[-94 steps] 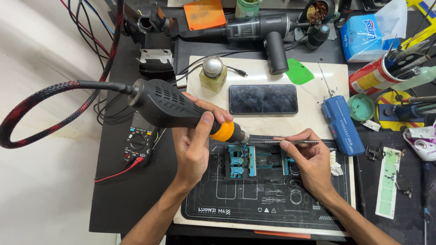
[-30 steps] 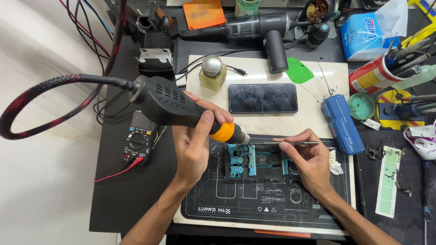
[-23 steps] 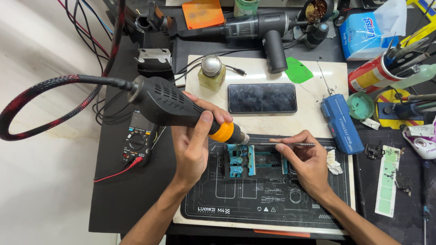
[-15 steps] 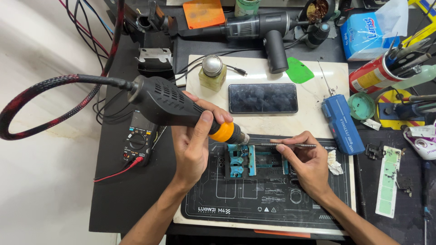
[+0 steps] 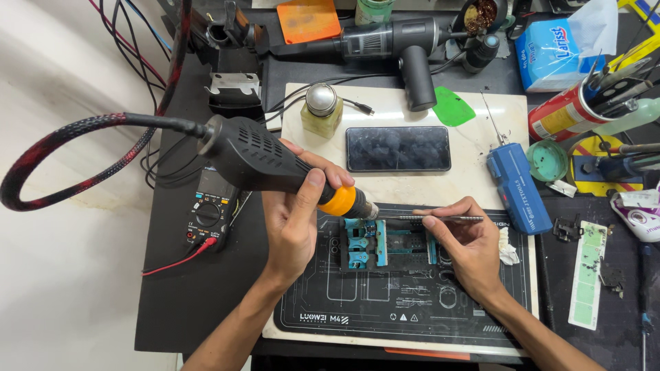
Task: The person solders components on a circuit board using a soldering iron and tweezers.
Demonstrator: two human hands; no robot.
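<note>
We see the left hand [image 5: 295, 227] wrapped tight around a black hot-air gun [image 5: 265, 161], thumb up along its body, its orange collar and metal nozzle [image 5: 357, 205] angled down just right of the fingers. Nozzle tip sits right over the blue board holder [image 5: 375, 244], which lies between our two hands on the dark work mat [image 5: 385, 309]. A small circuit board [image 5: 405, 244] is clamped in that holder; we cannot tell if the nozzle touches it. The right hand [image 5: 467, 244] is closed in a pinch on thin metal tweezers [image 5: 426, 218], held roughly level, tips pointing left toward the nozzle, back end sticking out past the fingers to the right. A braided red-black hose [image 5: 62, 137] loops out from the gun's rear, far left of the left hand. Just left of the left wrist we see a multimeter [image 5: 210, 209] with a red lead. Above both hands lies a dark phone [image 5: 397, 148], face up on a white pad, with a small glass bottle [image 5: 321, 110] above the left hand's fingers. Right of the right hand sits a blue tool [image 5: 517, 185], a crumpled white wipe [image 5: 509, 247] touching the knuckle side. Farther up, a black handheld blower [image 5: 399, 48] lies beyond the phone.
</note>
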